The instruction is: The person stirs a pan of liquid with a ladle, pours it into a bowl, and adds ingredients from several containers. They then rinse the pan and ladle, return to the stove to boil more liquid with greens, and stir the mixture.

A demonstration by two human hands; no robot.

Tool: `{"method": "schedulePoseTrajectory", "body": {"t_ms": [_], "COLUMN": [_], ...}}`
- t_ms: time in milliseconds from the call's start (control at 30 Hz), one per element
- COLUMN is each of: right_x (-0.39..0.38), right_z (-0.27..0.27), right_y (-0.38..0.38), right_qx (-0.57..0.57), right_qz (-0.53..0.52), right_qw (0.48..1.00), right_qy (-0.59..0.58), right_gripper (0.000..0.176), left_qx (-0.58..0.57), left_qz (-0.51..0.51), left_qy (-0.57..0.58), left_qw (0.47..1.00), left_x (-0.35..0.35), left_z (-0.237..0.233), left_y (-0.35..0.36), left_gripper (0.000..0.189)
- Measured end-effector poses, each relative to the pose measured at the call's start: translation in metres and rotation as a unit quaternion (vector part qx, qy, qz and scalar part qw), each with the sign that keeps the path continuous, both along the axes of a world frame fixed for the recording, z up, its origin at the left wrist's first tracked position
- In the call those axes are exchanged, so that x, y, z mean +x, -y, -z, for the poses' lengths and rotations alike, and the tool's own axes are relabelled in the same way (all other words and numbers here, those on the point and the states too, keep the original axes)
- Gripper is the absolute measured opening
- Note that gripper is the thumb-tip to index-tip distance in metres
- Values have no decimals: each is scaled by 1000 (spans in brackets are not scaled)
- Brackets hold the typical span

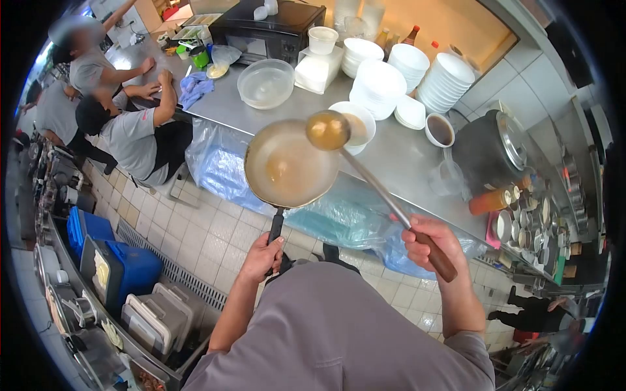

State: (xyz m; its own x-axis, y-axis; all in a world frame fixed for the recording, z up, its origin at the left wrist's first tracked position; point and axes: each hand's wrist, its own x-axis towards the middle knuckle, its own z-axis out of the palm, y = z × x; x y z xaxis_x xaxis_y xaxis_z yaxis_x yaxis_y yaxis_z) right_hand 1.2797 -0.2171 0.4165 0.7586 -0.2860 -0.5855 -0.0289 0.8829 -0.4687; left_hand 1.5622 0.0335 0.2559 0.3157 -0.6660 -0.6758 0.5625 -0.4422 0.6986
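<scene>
My left hand (264, 256) is closed round the black handle of a frying pan (292, 166), which has a little brownish liquid on its bottom. Gripped in my right hand (432, 244) is the wooden handle of a long metal ladle (328, 130). The ladle's bowl, full of brown liquid, hangs over the pan's far right edge and partly covers a white bowl (359, 124) standing on the counter. That bowl also has brownish liquid inside. To its right is a smaller white bowl (440, 130) of dark brown liquid.
Stacked white bowls (378, 88) stand along the back of the steel counter (398, 153), near a clear plastic tub (266, 85) and a black microwave (264, 32). A large dark pot (482, 150) is at right. Several people (140, 133) are at left. Blue bins (130, 260) stand behind.
</scene>
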Motion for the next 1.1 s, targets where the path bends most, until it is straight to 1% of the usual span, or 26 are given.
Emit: {"method": "schedulePoseTrajectory", "body": {"t_ms": [100,167,200,267,300,367,500,567,600,633,700,733,767,800,933,1000,1033,1100], "right_x": [2,6,8,11,14,18,21,21,21,23,26,24,19,17,13,16,21,37], "right_z": [4,7,13,28,32,40,68,76,76,74,68,75,88,94,95,92,90,86], "right_y": [21,32,37,45,49,54,56,53,51,46,34,29,23,18,4,-1,-4,-14], "right_qx": [-32,-111,-111,-162,-162,-220,-258,-354,-388,-387,-513,-513,-603,-682,-705,-632,-634,-638], "right_qz": [15,21,20,27,27,12,16,-45,-73,-74,-113,-116,-116,-115,-142,-151,-157,-208], "right_qw": [999,991,991,980,980,963,949,897,874,874,785,784,699,602,593,709,708,687], "right_qy": [-12,-76,-76,-116,-115,-158,-181,-260,-285,-285,-330,-328,-367,-399,-361,-272,-267,-280], "right_gripper": [33,26,26,17,17,17,15,14,18,18,33,33,40,48,54,55,55,55], "left_qx": [-11,-12,-12,-10,-8,-10,-3,0,3,3,3,4,0,-4,3,2,3,7], "left_qz": [0,0,1,-2,-6,-12,-30,-32,-34,-35,-37,-41,-37,-33,-47,-43,-51,-50], "left_qy": [8,16,23,24,25,21,18,20,24,24,37,36,46,57,75,99,99,111], "left_qw": [1000,1000,1000,1000,1000,1000,999,999,999,999,999,999,998,998,996,994,994,993], "left_x": [-1,-1,-2,-3,-3,-4,-5,-4,-3,-3,-3,-2,-1,0,-2,-3,-4,-6], "left_z": [5,3,2,-2,-4,-7,-12,-9,-8,-8,-7,-5,-3,0,3,4,3,0], "left_y": [5,8,9,12,13,14,14,11,10,9,5,3,1,-2,-4,-6,-7,-6], "left_gripper": [17,17,16,17,17,17,17,17,17,17,17,17,17,17,17,18,18,18]}}
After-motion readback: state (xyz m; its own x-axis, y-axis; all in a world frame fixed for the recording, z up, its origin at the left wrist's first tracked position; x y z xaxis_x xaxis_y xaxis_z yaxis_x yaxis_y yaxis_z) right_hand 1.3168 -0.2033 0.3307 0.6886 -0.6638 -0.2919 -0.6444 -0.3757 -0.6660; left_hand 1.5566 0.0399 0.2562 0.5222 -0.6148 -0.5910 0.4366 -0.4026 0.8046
